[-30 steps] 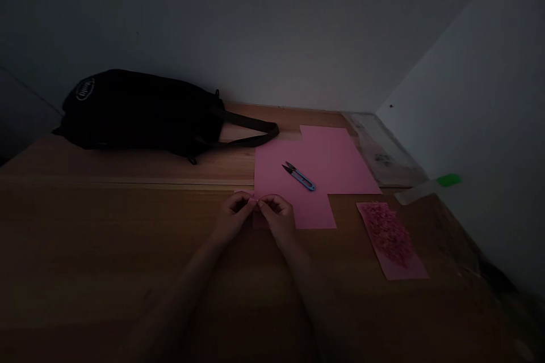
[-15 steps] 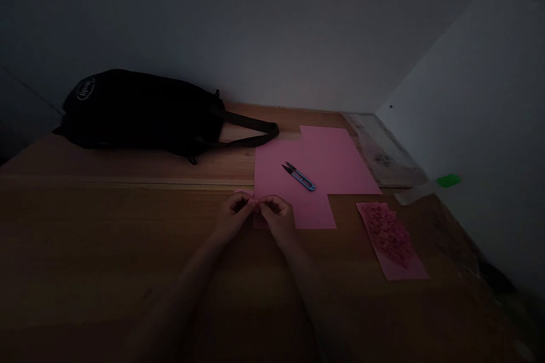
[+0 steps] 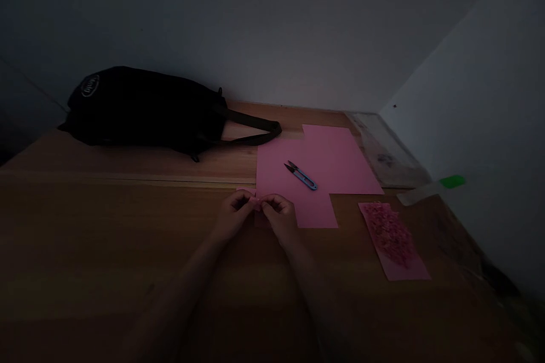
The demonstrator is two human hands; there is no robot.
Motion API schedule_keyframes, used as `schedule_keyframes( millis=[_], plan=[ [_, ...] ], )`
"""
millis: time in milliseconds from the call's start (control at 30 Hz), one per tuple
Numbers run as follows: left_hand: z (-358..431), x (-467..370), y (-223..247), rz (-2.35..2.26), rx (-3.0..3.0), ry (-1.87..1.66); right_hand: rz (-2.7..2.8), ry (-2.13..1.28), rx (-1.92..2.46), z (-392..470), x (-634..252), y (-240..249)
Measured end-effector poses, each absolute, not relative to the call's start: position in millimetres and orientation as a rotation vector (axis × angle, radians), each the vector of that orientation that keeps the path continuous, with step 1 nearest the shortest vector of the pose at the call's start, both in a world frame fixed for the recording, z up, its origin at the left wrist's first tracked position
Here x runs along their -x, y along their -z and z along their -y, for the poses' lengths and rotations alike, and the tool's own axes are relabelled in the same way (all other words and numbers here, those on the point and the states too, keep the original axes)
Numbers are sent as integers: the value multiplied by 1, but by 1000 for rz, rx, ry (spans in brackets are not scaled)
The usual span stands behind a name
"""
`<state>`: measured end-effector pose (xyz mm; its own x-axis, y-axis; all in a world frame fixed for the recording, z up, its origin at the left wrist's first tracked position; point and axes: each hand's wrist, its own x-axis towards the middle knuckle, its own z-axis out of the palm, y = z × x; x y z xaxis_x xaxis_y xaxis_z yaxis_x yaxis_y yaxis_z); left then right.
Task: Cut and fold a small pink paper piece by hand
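Between the fingertips of both hands is a small pink piece of paper (image 3: 255, 204), mostly covered by the fingers. My left hand (image 3: 235, 211) pinches it from the left and my right hand (image 3: 279, 215) from the right, thumbs close together. Beneath and behind the hands lie pink paper sheets (image 3: 317, 212) that overlap. Blue-handled thread snips (image 3: 301, 175) rest on these sheets, blades pointing up and left. To the right, a smaller pink sheet (image 3: 402, 273) carries a heap of crinkled pink bits (image 3: 389, 232).
A black bag (image 3: 149, 110) lies at the back left against the wall, its strap (image 3: 255, 139) reaching the pink sheets. Clear plastic packaging (image 3: 383, 142) is in the back right corner. A green-ended object (image 3: 452, 182) sits at the right edge of the wooden table (image 3: 106, 249).
The view has shifted slightly, so the table's things appear a little further right. Both hands keep their pinch on the pink paper, with only slight finger movement.
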<state>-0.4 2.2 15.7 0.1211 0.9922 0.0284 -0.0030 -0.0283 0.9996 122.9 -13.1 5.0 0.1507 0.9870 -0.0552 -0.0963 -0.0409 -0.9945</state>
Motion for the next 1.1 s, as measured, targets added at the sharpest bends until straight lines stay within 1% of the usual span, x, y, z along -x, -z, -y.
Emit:
schedule_keyframes(
  millis=[833,1100],
  plan=[
    [-3,1,-12,-1162,-1313,-1143,977,-1226,1231,13,-125,-2],
    [-2,2,-12,-1161,-1334,-1134,935,-1237,1243,13,-123,-8]
  ],
)
